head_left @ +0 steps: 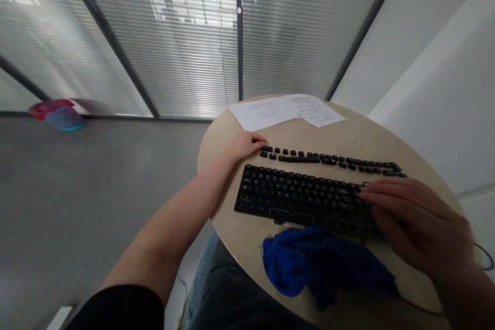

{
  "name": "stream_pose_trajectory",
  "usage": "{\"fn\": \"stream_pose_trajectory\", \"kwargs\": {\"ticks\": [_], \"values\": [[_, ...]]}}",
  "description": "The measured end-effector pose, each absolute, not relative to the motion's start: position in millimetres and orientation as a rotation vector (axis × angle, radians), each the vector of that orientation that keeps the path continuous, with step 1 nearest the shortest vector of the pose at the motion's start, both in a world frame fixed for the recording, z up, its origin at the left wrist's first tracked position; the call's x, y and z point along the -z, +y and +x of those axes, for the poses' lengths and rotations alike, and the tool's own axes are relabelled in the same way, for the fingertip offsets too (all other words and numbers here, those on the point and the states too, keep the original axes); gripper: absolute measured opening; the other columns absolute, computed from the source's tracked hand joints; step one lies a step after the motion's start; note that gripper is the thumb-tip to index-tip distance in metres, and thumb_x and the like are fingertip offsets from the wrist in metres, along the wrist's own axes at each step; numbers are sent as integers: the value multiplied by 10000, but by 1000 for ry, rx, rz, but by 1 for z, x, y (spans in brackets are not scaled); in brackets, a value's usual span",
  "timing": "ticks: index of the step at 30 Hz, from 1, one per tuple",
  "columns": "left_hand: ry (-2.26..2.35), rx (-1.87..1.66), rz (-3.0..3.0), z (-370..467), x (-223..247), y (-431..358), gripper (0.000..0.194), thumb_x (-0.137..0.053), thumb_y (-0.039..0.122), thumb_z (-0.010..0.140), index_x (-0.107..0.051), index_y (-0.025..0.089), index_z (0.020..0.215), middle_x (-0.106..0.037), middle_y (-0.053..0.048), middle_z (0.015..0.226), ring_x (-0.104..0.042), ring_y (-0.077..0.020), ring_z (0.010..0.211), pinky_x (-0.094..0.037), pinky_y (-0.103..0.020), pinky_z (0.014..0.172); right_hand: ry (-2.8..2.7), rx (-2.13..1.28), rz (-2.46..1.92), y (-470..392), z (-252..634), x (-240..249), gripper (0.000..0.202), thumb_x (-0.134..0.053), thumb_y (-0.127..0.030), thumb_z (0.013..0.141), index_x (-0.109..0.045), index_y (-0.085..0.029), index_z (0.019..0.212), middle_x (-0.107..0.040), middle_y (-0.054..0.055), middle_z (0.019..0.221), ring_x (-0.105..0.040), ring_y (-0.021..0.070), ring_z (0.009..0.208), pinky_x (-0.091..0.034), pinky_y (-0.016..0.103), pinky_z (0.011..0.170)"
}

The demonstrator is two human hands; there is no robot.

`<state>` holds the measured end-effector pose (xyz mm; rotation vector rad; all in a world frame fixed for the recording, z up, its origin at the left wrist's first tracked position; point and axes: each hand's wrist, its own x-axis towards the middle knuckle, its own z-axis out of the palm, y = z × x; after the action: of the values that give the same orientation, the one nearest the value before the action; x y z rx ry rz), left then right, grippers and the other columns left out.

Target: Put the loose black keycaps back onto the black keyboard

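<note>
Row of loose keycaps (328, 160) lies beyond keyboard (301, 196). Left hand (247, 144) curled at row's end, gripping nothing visible. Right hand (417, 221) flat, open on keys. Blue cloth (320, 263) unused.

Right hand (417, 227) flat on keyboard (301, 196) at four o'clock; left hand (247, 144) beside loose keys (328, 159); blue cloth (320, 265) at six.

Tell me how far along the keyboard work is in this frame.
Done: loose black keycaps lie in a row behind the black computer keyboard. In hand: right hand rests on its right end, left hand by the row. Left: crumpled blue cloth lies untouched.
</note>
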<state>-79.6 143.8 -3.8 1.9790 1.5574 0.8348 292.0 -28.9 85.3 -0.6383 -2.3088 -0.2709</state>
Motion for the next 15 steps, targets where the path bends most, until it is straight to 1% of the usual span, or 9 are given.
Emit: {"fn": "stream_pose_trajectory", "kwargs": {"ticks": [3, 6, 10, 15], "values": [[1551, -830, 1975, -80, 4, 143, 239, -666, 302, 854, -809, 225, 1030, -796, -71, 1007, -699, -199, 912, -513, -363, 898, -2331, 109, -446, -26, 246, -96, 200, -621, -94, 897, -697, -161, 1070, -712, 68, 1019, -664, 167, 986, -553, 314, 899], [1529, -836, 1974, -81, 4, 143, 234, -669, 311, 854, -811, 224, 1018, -797, -73, 998, -704, -205, 904, -515, -375, 894, -2353, -3, -322, -24, 221, -87, 180, -599, -111, 899, -700, -150, 1042, -720, 65, 963, -671, 163, 944, -579, 308, 858], [1482, -842, 1966, -84, 4, 145, 223, -681, 324, 848, -810, 234, 1006, -800, -58, 978, -708, -200, 882, -531, -368, 860, -2336, -159, -322, -24, 216, -65, 211, -567, -93, 890, -689, -129, 1058, -713, 74, 928, -664, 155, 910, -590, 297, 833], [1473, -836, 1961, -87, 6, 145, 248, -693, 349, 837, -803, 231, 1026, -793, -50, 924, -693, -186, 822, -536, -359, 824, -2344, -265, -275, -26, 216, -49, 231, -528, -82, 900, -669, -125, 1079, -707, 72, 899, -651, 145, 863, -577, 285, 811]]}}
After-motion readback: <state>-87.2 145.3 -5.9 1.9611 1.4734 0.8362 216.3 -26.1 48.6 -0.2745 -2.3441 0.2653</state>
